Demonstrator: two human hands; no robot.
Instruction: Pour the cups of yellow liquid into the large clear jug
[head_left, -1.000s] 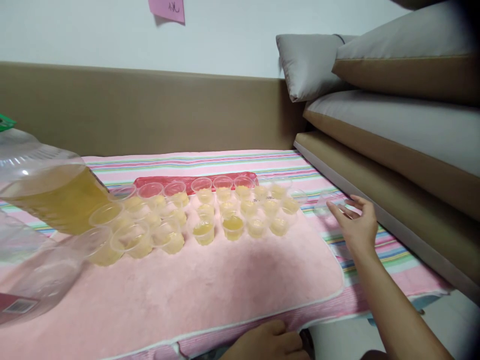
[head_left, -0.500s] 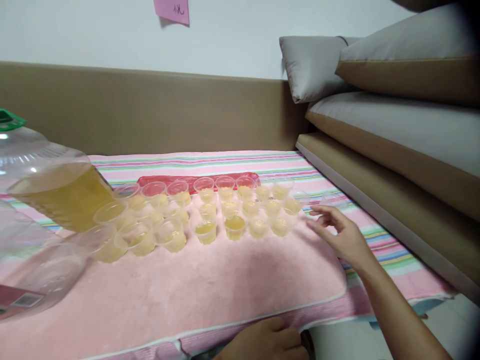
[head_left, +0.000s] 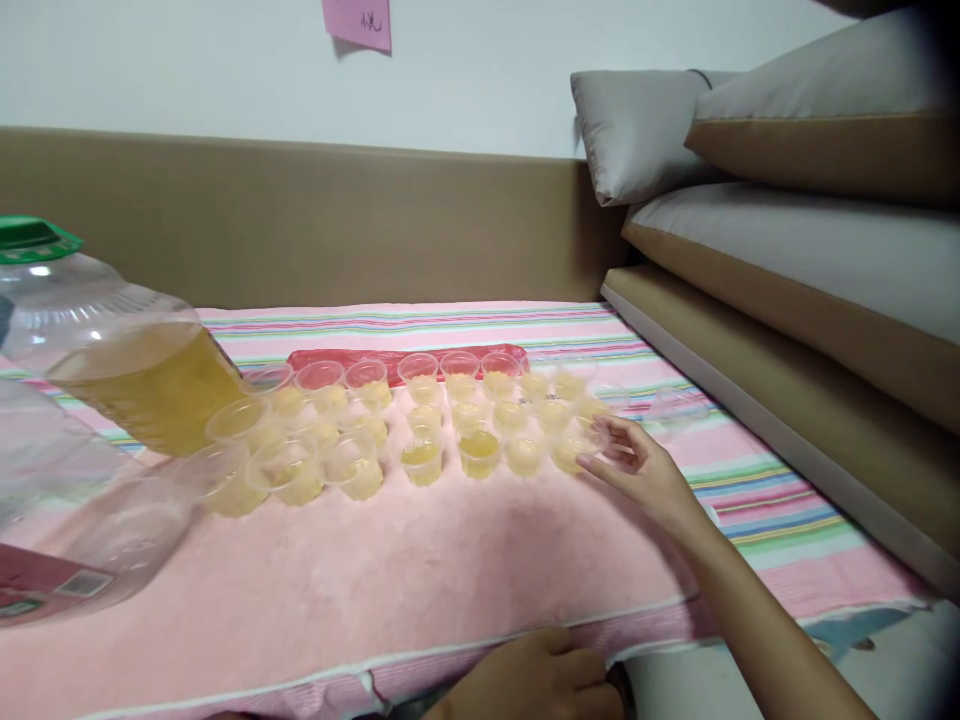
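Note:
Several clear plastic cups [head_left: 421,455] with pale yellow contents stand in rows on a pink mat. My right hand [head_left: 637,465] is at the right end of the front row, thumb and fingers closed around the side of the end plastic cup [head_left: 568,452]. Fingers curled, my left hand [head_left: 529,682] rests low at the mat's front edge; its underside is hidden. At left, a large clear jug [head_left: 142,385] with a green top holds yellow liquid. In front of it is a clear plastic bottle [head_left: 120,540] with a red label, cut off by the frame.
A red plastic packet [head_left: 330,358] lies behind the cups. Under the pink mat [head_left: 390,570] is a striped cloth [head_left: 780,500]. Stacked cushions [head_left: 810,250] rise on the right, and a brown backboard [head_left: 337,225] runs along the wall.
My right hand has moved left from beside the cups onto the end cup of the front row. My left hand stays in place. The view has shifted slightly.

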